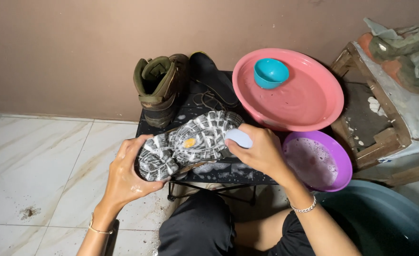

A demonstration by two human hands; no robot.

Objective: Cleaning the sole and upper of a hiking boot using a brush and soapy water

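Note:
A boot lies sole-up on a small black table (pixel 200 173), its grey lugged sole (pixel 190 142) covered in white soap foam, with a yellow patch at the middle. My left hand (pixel 126 170) grips the heel end of this boot. My right hand (pixel 259 149) is closed on a pale lilac brush (pixel 239 137) pressed against the toe end of the sole. The brush's bristles are hidden. A second olive-brown boot (pixel 159 87) stands upright at the back of the table, laces loose.
A pink basin (pixel 313 102) of water with a teal cup (pixel 270 72) in it leans at the right. A purple bowl (pixel 335 163) holds soapy water. A dark tub (pixel 385 223) sits bottom right, a wooden stand (pixel 389 123) behind. Tiled floor at left.

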